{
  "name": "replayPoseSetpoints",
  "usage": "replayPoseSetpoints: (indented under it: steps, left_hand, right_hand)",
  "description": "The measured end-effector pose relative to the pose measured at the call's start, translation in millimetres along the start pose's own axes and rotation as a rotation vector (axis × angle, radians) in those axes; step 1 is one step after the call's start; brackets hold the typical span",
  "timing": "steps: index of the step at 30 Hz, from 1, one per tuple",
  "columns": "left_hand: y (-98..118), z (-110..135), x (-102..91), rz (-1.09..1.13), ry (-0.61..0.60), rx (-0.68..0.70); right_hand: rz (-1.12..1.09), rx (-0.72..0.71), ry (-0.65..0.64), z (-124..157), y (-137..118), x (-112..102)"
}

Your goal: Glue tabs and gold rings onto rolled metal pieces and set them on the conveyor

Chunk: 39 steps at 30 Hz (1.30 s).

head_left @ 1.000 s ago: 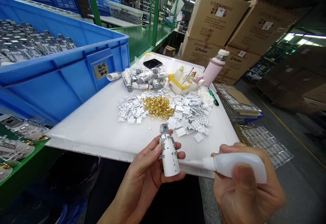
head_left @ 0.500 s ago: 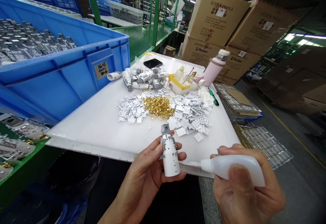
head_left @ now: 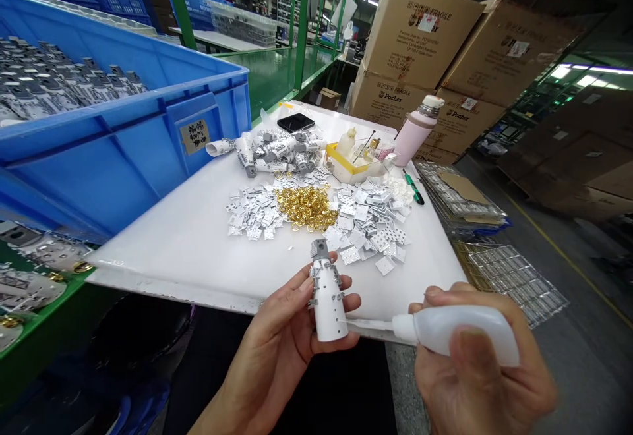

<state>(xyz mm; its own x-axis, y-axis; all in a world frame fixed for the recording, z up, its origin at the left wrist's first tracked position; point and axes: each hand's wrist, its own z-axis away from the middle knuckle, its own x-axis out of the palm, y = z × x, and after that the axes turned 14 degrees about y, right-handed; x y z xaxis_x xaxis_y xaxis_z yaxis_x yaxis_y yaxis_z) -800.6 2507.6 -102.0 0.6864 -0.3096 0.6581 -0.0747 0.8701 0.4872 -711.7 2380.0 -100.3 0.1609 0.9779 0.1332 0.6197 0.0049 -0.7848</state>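
Note:
My left hand [head_left: 284, 329] is closed around a white cylindrical model part [head_left: 330, 313] with a grey top and small grey fittings on its side. It is held upright over the table's near edge. In my right hand [head_left: 487, 369] lies a translucent white squeeze bottle [head_left: 459, 329], tilted sideways, its thin nozzle pointing left. The nozzle tip is at the lower right side of the white part; whether it touches cannot be told. Beyond my hands, a pile of gold rings [head_left: 307, 207] sits between heaps of small white plates [head_left: 252, 211] on the white table [head_left: 182, 244].
A large blue crate [head_left: 119, 151] full of similar parts stands left. More white cylinders [head_left: 281, 151], a phone [head_left: 295, 122], a yellow-edged tray [head_left: 346, 163], a pink bottle [head_left: 418, 132] and a green-handled tool [head_left: 414, 188] occupy the table's back. Cardboard boxes [head_left: 420, 46] are stacked behind.
The squeeze bottle has shifted slightly right and down. The white part stays in my left hand, nearly unmoved. A person in red in the background has moved right.

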Motion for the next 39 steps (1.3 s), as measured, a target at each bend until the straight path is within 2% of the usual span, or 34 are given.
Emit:
replayPoseSetpoints:
  steps: [9, 14, 20, 26, 35, 39]
  left_hand:
    - [0, -1, -1.5, -0.002, 0.006, -0.005]
    - [-1, -1, -1.8, 0.000, 0.003, -0.001]
    - [1, -2, -1.2, 0.009, -0.005, 0.004]
    - [0, -1, 0.0, 0.009, 0.000, 0.007]
    - [-1, -1, 0.2, 0.002, 0.012, 0.003]
    - [-2, -2, 0.4, 0.007, 0.029, -0.007]
  right_hand:
    - [0.039, -0.006, 0.031, 3, -3, -1]
    - [-0.014, -0.004, 0.007, 2, -4, 2]
    - [-0.063, 0.122, 0.096, 3, -10, 3]
    - [-0.004, 0.034, -0.003, 2, -3, -6]
    - [0.062, -0.002, -0.012, 0, 0, -7]
    - [-0.013, 0.070, -0.017, -1, 1, -3]
